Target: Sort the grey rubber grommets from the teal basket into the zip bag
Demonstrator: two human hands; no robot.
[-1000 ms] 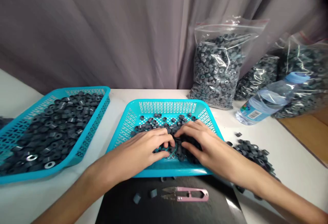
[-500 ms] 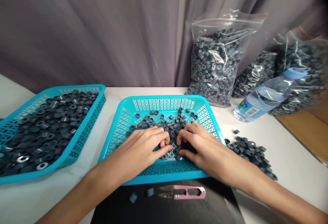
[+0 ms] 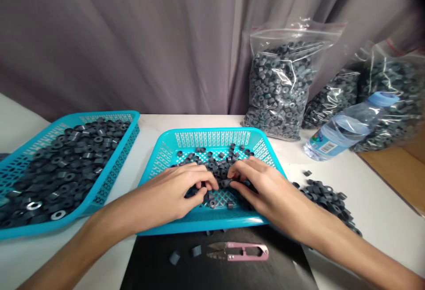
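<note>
A turquoise perforated plastic basket point(image 3: 166, 227) stands in front of me with small dark grey plastic rings point(image 3: 212, 203) spread over its bottom. My left hand point(image 3: 191, 186) reaches in from the left, fingers loosely bent over some rings and the thumb apart from them; what lies under the palm is hidden. Opposite it, my right hand point(image 3: 257, 179) has its thumb and forefinger pinched at a grey ring point(image 3: 226, 183). Its other fingers curl above more rings, partly out of sight.
A second turquoise basket point(image 3: 114, 159) full of grey rings stands left. Pink thread snips point(image 3: 247, 252) and two loose pieces lie on a black mat point(image 3: 159, 276). Right are a ring pile point(image 3: 328, 199), a water bottle point(image 3: 345, 128) and a filled zip bag point(image 3: 282, 86), with more bags behind.
My hands have drawn slightly apart; the left moved left, its thumb away from the right hand. A ring now shows at my right fingertips. The basket's near edge has shifted slightly away, baring rings below it.
</note>
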